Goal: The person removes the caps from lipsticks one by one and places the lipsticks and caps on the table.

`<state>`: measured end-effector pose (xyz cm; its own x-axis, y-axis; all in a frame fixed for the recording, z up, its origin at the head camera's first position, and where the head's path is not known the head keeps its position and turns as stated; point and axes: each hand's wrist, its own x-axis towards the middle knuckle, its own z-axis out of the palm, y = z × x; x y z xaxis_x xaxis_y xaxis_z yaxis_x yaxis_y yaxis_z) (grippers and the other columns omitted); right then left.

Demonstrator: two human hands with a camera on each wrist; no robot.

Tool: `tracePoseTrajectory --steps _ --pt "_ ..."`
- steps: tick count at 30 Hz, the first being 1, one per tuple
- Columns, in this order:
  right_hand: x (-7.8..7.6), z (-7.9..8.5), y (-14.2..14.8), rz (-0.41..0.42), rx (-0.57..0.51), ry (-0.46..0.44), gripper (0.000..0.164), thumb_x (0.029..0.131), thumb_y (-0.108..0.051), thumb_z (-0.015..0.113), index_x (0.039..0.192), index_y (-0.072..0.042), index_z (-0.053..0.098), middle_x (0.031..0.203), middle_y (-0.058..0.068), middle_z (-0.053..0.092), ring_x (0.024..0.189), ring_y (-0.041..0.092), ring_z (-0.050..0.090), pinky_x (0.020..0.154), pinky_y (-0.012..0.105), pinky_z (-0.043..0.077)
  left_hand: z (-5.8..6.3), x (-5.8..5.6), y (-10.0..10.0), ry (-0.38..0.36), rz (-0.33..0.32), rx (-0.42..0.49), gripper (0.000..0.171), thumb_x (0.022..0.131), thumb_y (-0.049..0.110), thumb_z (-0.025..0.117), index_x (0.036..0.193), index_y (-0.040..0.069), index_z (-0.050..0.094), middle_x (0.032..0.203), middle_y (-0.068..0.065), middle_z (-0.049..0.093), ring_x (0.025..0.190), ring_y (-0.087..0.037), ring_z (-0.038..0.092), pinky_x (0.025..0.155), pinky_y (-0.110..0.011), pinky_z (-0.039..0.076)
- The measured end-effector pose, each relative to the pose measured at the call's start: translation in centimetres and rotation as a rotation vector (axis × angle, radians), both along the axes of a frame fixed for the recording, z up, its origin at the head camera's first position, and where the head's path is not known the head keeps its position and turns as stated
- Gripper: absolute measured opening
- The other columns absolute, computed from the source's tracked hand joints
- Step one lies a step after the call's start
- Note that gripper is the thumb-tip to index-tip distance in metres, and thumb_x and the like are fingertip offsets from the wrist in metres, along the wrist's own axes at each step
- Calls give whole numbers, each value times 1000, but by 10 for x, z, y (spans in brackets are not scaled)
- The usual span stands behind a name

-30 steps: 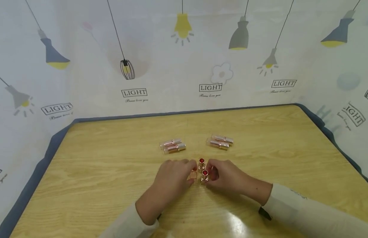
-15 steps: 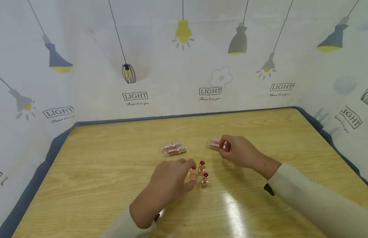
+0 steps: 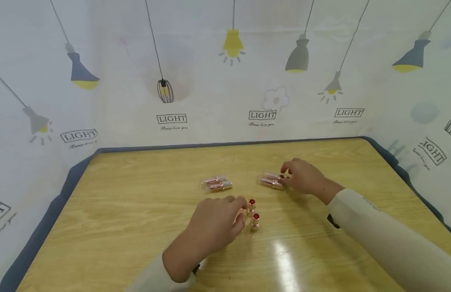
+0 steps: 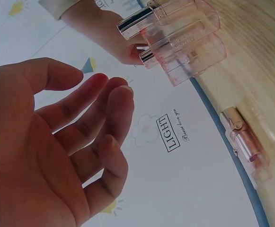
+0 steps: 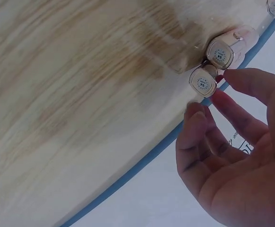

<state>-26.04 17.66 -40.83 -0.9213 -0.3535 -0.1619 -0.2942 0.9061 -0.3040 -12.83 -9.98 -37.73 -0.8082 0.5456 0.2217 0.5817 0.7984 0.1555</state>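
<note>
The relaxed, empty left hand mostly hides clear caps at three o'clock. Half-curled right hand reaches a lipstick at nine; grip unclear.

Two red lipsticks stand up open, just beside the left hand. Two see-through caps are near its fingers. Two shiny pink lipsticks lie together past that hand. Two more pink lipsticks lie at the right hand's fingertips.
</note>
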Motion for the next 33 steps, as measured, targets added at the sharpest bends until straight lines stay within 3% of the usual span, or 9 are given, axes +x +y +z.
tracePoseTrajectory --steps 6,14,19,26,33 --pt "-6 -5 1 49 4 -18 27 96 -17 66 116 0 70 108 16 71 97 28 67 83 46 55 1 0 0 1 9 -8 15 94 27 64 105 20 70 70 8 63 46 -4 32 41 -20 26" --pt "-8 -10 3 31 -9 -13 18 95 -18 68 104 -3 73 87 5 70 71 15 57 65 33 47 1 -1 0 -13 24 -28 13 95 30 64 101 20 70 71 8 63 47 -4 35 42 -20 28" --pt "-8 -12 5 26 -4 20 19 95 -18 66 105 -3 73 88 6 71 71 15 58 65 33 48 0 -1 -1 -9 34 -42 12 95 31 65 96 20 69 70 9 62 48 -4 39 44 -21 30" --pt "4 -6 10 3 -37 90 25 97 -21 66 112 -1 71 101 11 70 82 19 63 73 40 52 0 -1 -1 36 29 -32 12 95 31 66 95 20 70 69 8 62 46 -4 35 43 -20 28" --pt "27 13 4 54 -58 230 16 94 -19 70 104 -7 72 95 7 68 75 15 59 63 33 48 1 -2 -1 49 48 23 18 94 34 68 103 19 70 83 4 71 49 -4 39 46 -21 33"
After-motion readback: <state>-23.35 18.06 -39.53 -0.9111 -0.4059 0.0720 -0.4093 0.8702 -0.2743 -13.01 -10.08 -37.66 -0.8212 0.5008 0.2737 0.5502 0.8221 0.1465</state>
